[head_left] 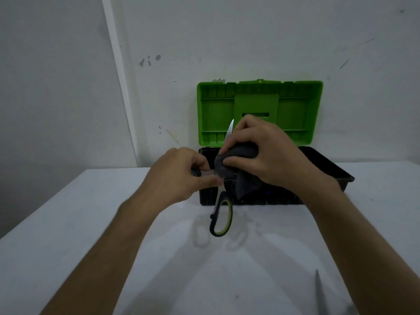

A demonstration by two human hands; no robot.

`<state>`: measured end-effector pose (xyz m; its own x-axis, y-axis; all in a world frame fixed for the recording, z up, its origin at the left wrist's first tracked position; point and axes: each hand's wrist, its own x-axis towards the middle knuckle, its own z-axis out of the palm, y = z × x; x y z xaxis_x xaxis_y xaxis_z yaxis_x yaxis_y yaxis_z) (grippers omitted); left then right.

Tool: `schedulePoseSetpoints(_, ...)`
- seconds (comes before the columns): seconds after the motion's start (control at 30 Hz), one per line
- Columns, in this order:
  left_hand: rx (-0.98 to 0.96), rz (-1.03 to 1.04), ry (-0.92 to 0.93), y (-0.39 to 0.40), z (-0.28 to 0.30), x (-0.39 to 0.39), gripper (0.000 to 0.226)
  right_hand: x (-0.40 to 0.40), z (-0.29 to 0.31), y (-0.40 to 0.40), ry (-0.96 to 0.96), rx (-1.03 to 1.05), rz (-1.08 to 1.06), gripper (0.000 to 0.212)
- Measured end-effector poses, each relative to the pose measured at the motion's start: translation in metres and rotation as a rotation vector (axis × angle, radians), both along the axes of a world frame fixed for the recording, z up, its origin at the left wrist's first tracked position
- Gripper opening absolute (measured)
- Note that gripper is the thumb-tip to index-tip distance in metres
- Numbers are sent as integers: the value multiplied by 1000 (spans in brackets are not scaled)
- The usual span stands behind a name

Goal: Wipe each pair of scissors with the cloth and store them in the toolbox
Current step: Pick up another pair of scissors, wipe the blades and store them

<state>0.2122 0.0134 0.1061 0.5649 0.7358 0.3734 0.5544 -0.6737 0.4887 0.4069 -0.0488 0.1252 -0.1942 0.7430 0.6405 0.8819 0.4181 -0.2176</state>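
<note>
I hold a pair of scissors (221, 218) with black and yellow-green handles up in front of the toolbox. My left hand (179, 176) grips the upper handle loop; the lower loop hangs free above the table. My right hand (261, 151) grips a dark grey cloth (236, 169) wrapped round the blades. Only a blade tip (230, 129) sticks out above the fingers. The toolbox (329, 169) is black, with its green lid (295, 110) standing open against the wall.
A white table (91, 223) carries the toolbox at its back edge, close to the grey wall. At the bottom right, a pointed grey blade (319, 292) of another pair of scissors lies on the table beside my right forearm.
</note>
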Motion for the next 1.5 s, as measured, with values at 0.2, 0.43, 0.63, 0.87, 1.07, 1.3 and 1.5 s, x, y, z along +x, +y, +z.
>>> schedulePoseSetpoints(0.2, 1, -85, 28, -6, -1, 3, 33, 18, 1, 1, 146, 334, -241, 16)
schedulePoseSetpoints(0.43, 215, 179, 113, -2, -2, 1, 32, 27, 8, -10, 255, 410, -248, 17)
schedulePoseSetpoints(0.63, 114, 199, -24, 6, -9, -3, 35, 17, 11, -11, 342, 353, -104, 12)
schedulePoseSetpoints(0.87, 141, 162, -172, -2, 3, -7, 35, 20, 26, -21, 425, 306, -4, 10)
schedulePoseSetpoints(1.07, 210, 262, -89, 13, -6, -7, 24, 20, 28, -27, 383, 126, 104, 12)
schedulePoseSetpoints(1.3, 58, 252, -169, 13, -11, -8, 25, 22, 29, -27, 256, 32, 62, 11)
schedulePoseSetpoints(1.5, -40, 290, -347, 14, -16, -1, 23, 18, 31, -30, 156, 32, 13, 11)
